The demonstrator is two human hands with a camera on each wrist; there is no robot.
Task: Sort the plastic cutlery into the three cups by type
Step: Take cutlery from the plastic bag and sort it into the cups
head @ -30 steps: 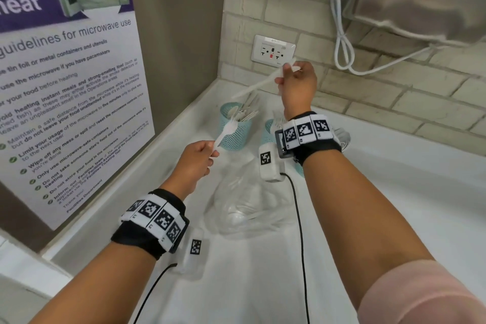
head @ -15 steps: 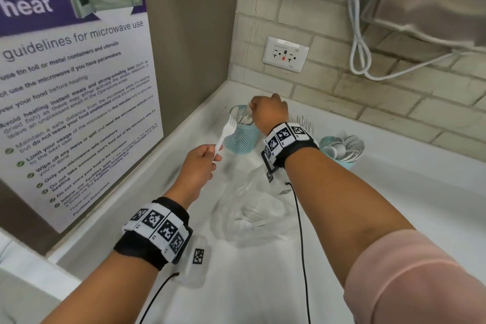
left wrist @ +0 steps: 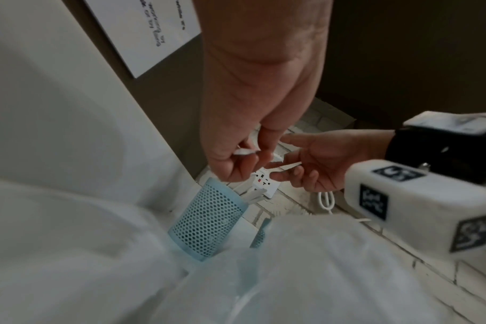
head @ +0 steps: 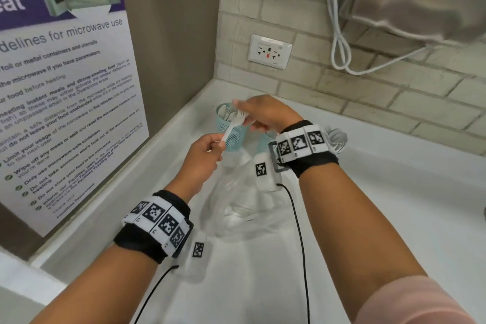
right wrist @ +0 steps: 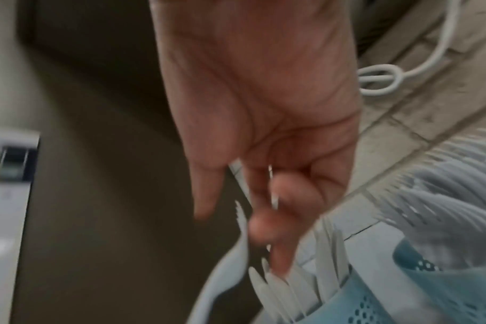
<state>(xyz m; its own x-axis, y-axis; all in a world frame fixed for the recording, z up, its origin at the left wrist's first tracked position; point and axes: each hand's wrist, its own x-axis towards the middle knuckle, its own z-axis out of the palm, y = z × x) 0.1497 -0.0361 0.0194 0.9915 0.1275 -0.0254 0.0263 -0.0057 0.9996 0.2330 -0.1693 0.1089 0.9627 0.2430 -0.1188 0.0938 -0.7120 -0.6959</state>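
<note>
Beside a tiled wall socket (head: 269, 51), the right hand (head: 265, 113), having dropped its knife into the mesh cup (head: 232, 130), now reaches loosely open for the fork (head: 234, 123) pinched in the left hand (head: 203, 155), next to sort.

Black marker-tagged wristbands (head: 157, 223), pink sleeve (head: 420, 302)

A white plastic fork (head: 232, 126) is held tilted, tines up and far, over a blue mesh cup (head: 234, 137) standing upright at the far left of the worktop (head: 394, 192). White cutlery handles (left wrist: 250, 193) are seen inside that cup.
</note>
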